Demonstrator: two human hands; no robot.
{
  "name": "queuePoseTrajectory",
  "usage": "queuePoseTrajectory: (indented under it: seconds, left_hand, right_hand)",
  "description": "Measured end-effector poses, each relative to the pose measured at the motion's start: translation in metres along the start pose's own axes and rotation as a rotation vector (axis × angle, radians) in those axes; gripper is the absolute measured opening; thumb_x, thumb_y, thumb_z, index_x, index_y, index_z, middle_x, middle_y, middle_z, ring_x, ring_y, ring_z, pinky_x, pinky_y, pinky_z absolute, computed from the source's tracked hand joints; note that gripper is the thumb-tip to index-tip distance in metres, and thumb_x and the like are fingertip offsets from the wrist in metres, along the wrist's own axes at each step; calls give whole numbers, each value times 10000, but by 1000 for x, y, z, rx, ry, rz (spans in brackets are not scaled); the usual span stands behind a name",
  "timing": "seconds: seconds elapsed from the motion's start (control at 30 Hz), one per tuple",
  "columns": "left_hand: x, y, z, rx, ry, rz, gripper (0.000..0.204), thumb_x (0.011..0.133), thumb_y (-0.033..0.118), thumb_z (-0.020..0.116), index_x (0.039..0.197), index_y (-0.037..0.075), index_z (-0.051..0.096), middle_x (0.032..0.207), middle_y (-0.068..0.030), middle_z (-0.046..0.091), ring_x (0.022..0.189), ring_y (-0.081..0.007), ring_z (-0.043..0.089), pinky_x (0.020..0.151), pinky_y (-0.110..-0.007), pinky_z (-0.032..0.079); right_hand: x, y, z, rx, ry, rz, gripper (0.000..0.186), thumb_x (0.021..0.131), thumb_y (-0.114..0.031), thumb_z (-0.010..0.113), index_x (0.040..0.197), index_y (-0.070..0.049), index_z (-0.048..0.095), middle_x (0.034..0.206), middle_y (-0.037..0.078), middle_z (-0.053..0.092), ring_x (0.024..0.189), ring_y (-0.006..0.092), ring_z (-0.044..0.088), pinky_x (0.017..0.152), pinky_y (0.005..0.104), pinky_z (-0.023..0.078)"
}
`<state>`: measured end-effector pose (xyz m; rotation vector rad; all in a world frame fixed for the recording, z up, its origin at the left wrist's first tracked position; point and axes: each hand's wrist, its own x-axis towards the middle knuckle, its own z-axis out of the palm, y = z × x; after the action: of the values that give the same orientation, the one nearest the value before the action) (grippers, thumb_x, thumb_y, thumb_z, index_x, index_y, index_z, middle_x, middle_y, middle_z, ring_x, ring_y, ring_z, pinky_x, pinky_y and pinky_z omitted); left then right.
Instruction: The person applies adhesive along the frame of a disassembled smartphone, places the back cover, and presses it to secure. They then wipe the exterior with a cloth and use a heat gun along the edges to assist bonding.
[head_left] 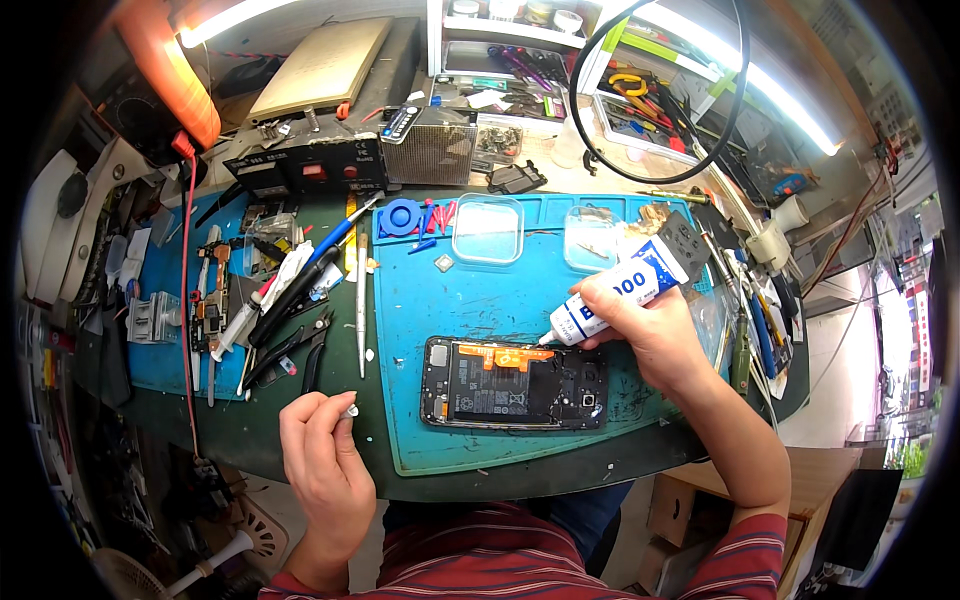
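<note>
An opened smartphone (515, 384) lies lengthwise on the blue repair mat (420, 300), its black battery and orange flex cable bare. My right hand (645, 335) is wrapped round a white and blue glue tube (625, 290), tilted with its nozzle down at the phone's far edge. Whether the tip touches the frame I cannot tell. Left of the phone, my left hand (325, 450) pinches a small whitish piece (350, 411), perhaps the tube's cap, between thumb and fingertips, above the near edge of the bench.
Two clear plastic boxes (488, 230) stand behind the phone. Tweezers, pliers (315, 350), a syringe (238, 325) and circuit boards crowd the left; screwdrivers (760, 330) line the right. A black power unit (310, 170) stands at the back, and a black cable loop (740, 90) hangs overhead.
</note>
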<state>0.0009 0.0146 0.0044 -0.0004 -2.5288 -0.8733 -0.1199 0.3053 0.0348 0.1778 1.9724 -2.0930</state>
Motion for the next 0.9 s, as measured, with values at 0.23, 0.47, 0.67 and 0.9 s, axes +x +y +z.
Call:
queuePoseTrajectory:
  seconds: [0.23, 0.47, 0.67, 0.9]
  left_hand:
    - [0, 1, 0, 6, 3, 0, 167, 956, -40, 523, 1092, 0, 611, 1037, -138, 535, 895, -269, 555, 757, -345, 460]
    - [0, 0, 1, -3, 3, -4, 166, 956, -40, 524, 1092, -1, 611, 1037, -137, 536, 897, -264, 557, 753, -338, 461]
    - [-1, 0, 0, 6, 2, 0, 161, 959, -35, 526, 1092, 1, 611, 1035, -139, 535, 897, -265, 557, 753, -336, 461]
    - [0, 0, 0, 2, 2, 5, 164, 956, -36, 528, 1093, 1, 610, 1032, -140, 535, 894, -266, 557, 754, -340, 460]
  right_hand:
    - [1, -1, 0, -27, -23, 7, 340, 867, -165, 768, 1088, 16, 583, 925, 103, 690, 798, 194, 711, 597, 288, 595]
    - [0, 0, -1, -14, 1, -5, 336, 865, -161, 769, 1074, 21, 579, 920, 107, 686, 796, 196, 709, 592, 288, 596]
    - [0, 0, -2, -5, 6, -4, 343, 868, -155, 765, 1085, 27, 571, 919, 114, 684, 794, 202, 710, 585, 291, 596]
    - [-1, 0, -3, -1, 4, 0, 338, 866, -159, 769, 1081, 24, 582, 923, 113, 689, 795, 204, 712, 586, 293, 596]
